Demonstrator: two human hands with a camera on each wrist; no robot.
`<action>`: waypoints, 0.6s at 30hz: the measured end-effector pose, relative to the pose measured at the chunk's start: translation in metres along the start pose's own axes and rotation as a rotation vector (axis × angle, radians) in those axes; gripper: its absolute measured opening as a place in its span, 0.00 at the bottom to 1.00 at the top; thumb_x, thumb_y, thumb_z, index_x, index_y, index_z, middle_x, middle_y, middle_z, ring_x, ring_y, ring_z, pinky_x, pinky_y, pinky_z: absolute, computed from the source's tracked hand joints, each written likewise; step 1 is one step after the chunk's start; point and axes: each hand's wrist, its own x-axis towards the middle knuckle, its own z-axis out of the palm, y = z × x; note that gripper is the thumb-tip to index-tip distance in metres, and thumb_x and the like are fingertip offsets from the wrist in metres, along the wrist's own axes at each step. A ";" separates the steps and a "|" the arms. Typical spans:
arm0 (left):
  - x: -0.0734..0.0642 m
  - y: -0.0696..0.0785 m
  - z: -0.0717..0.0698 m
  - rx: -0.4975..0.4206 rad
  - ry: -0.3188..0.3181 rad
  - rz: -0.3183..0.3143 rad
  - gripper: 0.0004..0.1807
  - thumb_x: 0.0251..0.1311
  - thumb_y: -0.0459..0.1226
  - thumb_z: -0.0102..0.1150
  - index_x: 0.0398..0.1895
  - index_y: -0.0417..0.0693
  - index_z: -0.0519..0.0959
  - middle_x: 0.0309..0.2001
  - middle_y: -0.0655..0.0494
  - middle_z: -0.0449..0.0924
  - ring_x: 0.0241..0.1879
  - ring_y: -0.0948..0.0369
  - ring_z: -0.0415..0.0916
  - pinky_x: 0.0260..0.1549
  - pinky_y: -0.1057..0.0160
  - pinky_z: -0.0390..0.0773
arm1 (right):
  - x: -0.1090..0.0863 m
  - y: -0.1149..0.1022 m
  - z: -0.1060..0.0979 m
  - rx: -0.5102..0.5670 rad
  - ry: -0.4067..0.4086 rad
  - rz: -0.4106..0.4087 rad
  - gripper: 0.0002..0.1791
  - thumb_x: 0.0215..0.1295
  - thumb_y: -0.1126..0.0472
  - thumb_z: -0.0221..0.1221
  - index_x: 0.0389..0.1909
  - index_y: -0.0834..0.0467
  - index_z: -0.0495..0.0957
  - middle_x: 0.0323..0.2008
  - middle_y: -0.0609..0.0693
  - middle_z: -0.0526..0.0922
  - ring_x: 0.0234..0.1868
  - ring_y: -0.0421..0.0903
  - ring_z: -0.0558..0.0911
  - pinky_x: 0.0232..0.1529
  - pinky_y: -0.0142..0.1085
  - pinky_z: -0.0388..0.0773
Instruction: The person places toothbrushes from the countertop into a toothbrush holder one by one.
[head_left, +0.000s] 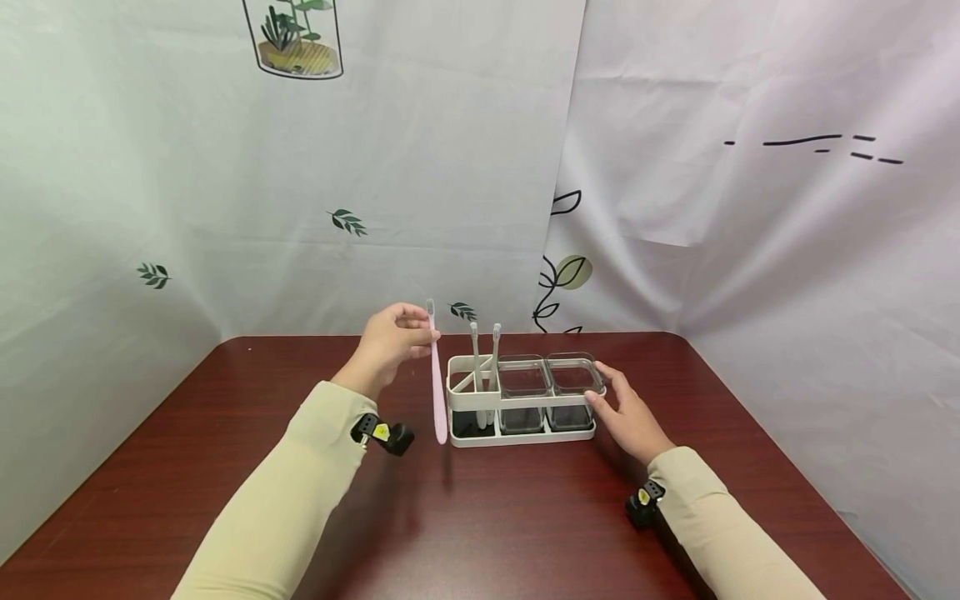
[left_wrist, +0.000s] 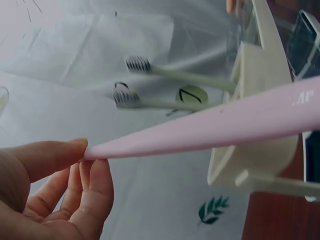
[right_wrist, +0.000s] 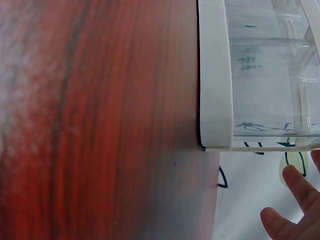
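My left hand (head_left: 393, 342) pinches a pink toothbrush (head_left: 438, 383) near its bristled end, thumb against fingers. The toothbrush hangs handle down beside the left end of a white toothbrush holder (head_left: 480, 400). In the left wrist view the pink handle (left_wrist: 200, 127) crosses in front of the holder. Two pale toothbrushes (head_left: 476, 358) stand in the holder's left section, bristles up. Two clear cups (head_left: 525, 379) sit in its other sections. My right hand (head_left: 626, 417) holds the holder's right end, thumb at the front rail; the right wrist view shows only some fingers (right_wrist: 300, 187).
The holder stands on a dark red-brown wooden table (head_left: 510, 517). Behind the table and at its sides hangs a pale cloth (head_left: 420, 150) printed with leaves. A small camera (head_left: 393, 435) is strapped to my left wrist, another camera (head_left: 642, 507) to my right.
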 end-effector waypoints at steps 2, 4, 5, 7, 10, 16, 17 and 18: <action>-0.002 0.003 0.002 -0.019 0.011 0.009 0.16 0.57 0.22 0.60 0.47 0.35 0.71 0.36 0.52 0.74 0.31 0.63 0.79 0.39 0.61 0.83 | 0.000 0.000 0.000 0.001 0.000 0.000 0.35 0.72 0.45 0.51 0.74 0.53 0.52 0.70 0.62 0.60 0.69 0.64 0.61 0.63 0.65 0.58; -0.005 0.006 0.005 -0.042 0.028 0.014 0.16 0.56 0.22 0.60 0.47 0.36 0.71 0.36 0.52 0.74 0.30 0.63 0.78 0.39 0.61 0.83 | 0.000 0.000 0.000 0.003 -0.003 0.002 0.35 0.72 0.44 0.50 0.74 0.53 0.52 0.70 0.62 0.60 0.69 0.64 0.61 0.63 0.65 0.58; -0.006 0.007 0.006 -0.058 0.036 0.017 0.16 0.56 0.21 0.60 0.47 0.37 0.71 0.36 0.52 0.73 0.31 0.63 0.77 0.39 0.61 0.83 | 0.000 0.000 0.000 0.004 -0.004 0.002 0.35 0.72 0.44 0.50 0.74 0.53 0.52 0.70 0.62 0.60 0.69 0.64 0.60 0.63 0.65 0.58; -0.009 0.010 0.008 -0.093 0.051 0.024 0.17 0.55 0.21 0.61 0.47 0.37 0.71 0.37 0.52 0.73 0.31 0.63 0.77 0.38 0.62 0.83 | 0.000 0.000 0.000 0.007 -0.008 0.004 0.35 0.72 0.44 0.50 0.74 0.53 0.52 0.70 0.62 0.60 0.69 0.64 0.60 0.63 0.65 0.58; -0.013 0.015 0.013 -0.134 0.068 0.046 0.17 0.54 0.20 0.61 0.46 0.37 0.71 0.37 0.52 0.73 0.31 0.63 0.77 0.35 0.64 0.83 | 0.000 0.000 0.000 0.006 -0.008 0.005 0.35 0.72 0.44 0.50 0.74 0.53 0.52 0.70 0.62 0.60 0.69 0.64 0.60 0.63 0.65 0.58; -0.020 0.020 0.022 -0.152 0.083 0.108 0.16 0.53 0.20 0.61 0.45 0.35 0.72 0.35 0.52 0.74 0.30 0.63 0.77 0.34 0.64 0.83 | -0.001 0.000 -0.001 -0.002 -0.008 0.010 0.36 0.72 0.44 0.50 0.74 0.52 0.51 0.70 0.62 0.60 0.69 0.64 0.61 0.63 0.65 0.59; -0.021 0.021 0.023 -0.152 0.086 0.116 0.16 0.54 0.20 0.61 0.45 0.35 0.72 0.35 0.52 0.74 0.29 0.63 0.77 0.35 0.63 0.83 | -0.001 -0.001 -0.001 -0.001 -0.009 0.011 0.36 0.72 0.44 0.50 0.74 0.52 0.51 0.70 0.62 0.60 0.69 0.64 0.61 0.63 0.65 0.59; -0.021 0.021 0.024 -0.156 0.088 0.123 0.16 0.54 0.20 0.61 0.45 0.35 0.72 0.35 0.52 0.74 0.29 0.63 0.77 0.35 0.63 0.83 | -0.001 -0.001 -0.001 0.001 -0.010 0.012 0.36 0.72 0.44 0.50 0.74 0.52 0.51 0.70 0.62 0.60 0.69 0.64 0.61 0.63 0.65 0.59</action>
